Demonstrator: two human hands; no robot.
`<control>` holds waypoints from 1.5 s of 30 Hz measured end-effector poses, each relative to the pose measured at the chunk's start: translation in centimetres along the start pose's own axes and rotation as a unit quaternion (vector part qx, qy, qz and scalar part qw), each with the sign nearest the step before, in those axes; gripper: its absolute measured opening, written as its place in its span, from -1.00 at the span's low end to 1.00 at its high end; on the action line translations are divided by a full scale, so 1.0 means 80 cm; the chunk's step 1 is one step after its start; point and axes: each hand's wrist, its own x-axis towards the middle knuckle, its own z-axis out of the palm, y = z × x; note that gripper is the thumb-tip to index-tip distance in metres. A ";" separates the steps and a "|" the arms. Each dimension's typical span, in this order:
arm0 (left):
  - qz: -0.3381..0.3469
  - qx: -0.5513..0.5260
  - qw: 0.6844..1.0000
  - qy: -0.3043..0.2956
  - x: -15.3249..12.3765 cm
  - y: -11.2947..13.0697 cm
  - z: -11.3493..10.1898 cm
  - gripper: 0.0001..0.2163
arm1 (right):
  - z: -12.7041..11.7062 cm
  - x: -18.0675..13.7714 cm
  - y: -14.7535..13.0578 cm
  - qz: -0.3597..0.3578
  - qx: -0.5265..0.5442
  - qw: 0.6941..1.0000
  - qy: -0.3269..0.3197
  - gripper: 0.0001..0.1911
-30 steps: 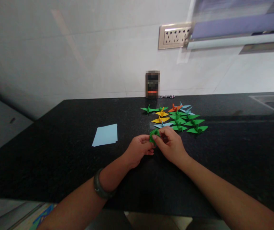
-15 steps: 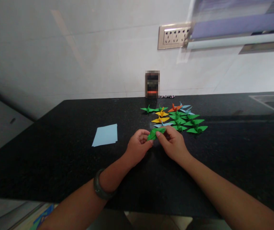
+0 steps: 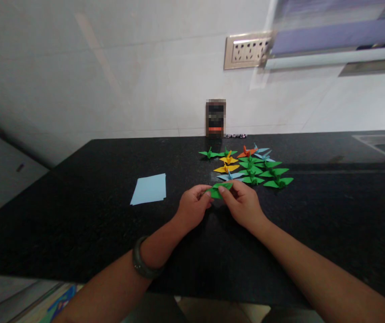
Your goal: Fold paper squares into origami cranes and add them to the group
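Observation:
A green paper crane (image 3: 219, 190) is held just above the black countertop (image 3: 78, 224) between both hands. My left hand (image 3: 192, 210) pinches its left tip with the fingers closed. My right hand (image 3: 244, 205) pinches its right side, fingers closed too. Just beyond the hands lie several finished paper cranes (image 3: 251, 167) in green, yellow, orange and light blue, set out in rows.
A small stack of light blue paper (image 3: 149, 189) lies on the counter to the left of my hands. A dark blurred box (image 3: 215, 118) stands against the wall, with a socket strip (image 3: 246, 51) above it. A sink edge (image 3: 380, 146) shows at far right.
The bunched green piece has been pulled out flat between my hands, its wings spread sideways. Both hands have shifted slightly away from me, toward the rows of cranes.

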 end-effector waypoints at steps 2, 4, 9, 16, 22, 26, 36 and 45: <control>0.009 0.016 1.000 0.006 0.000 0.000 -0.001 -0.77 | -0.001 0.001 -0.001 -0.002 -0.024 1.000 0.011 -0.80; 0.019 0.043 0.999 0.011 0.001 -0.003 -0.003 -0.76 | -0.002 0.002 -0.002 -0.014 -0.036 0.999 0.016 -0.81; 0.043 0.122 0.992 0.010 0.004 -0.013 -0.008 -0.76 | -0.007 0.001 -0.008 -0.067 -0.053 0.996 -0.004 -0.85; 0.139 0.265 0.953 -0.038 0.003 0.000 -0.013 -0.84 | -0.006 0.000 -0.008 -0.119 -0.084 0.988 -0.054 -0.85; 0.142 0.278 0.949 -0.050 0.001 0.004 -0.014 -0.76 | -0.005 -0.001 -0.009 -0.120 -0.106 0.986 -0.047 -0.82; 0.103 0.168 0.979 -0.053 0.003 0.000 -0.013 -0.67 | -0.010 0.003 -0.006 -0.090 -0.122 0.988 -0.004 -0.82; -0.066 -0.068 0.989 -0.118 0.000 0.007 -0.007 -0.66 | -0.011 0.001 -0.013 -0.084 -0.055 0.994 -0.040 -0.85; -0.002 -0.022 0.986 -0.164 -0.002 0.003 -0.008 -0.74 | -0.011 0.000 -0.015 -0.090 -0.048 0.994 -0.045 -0.86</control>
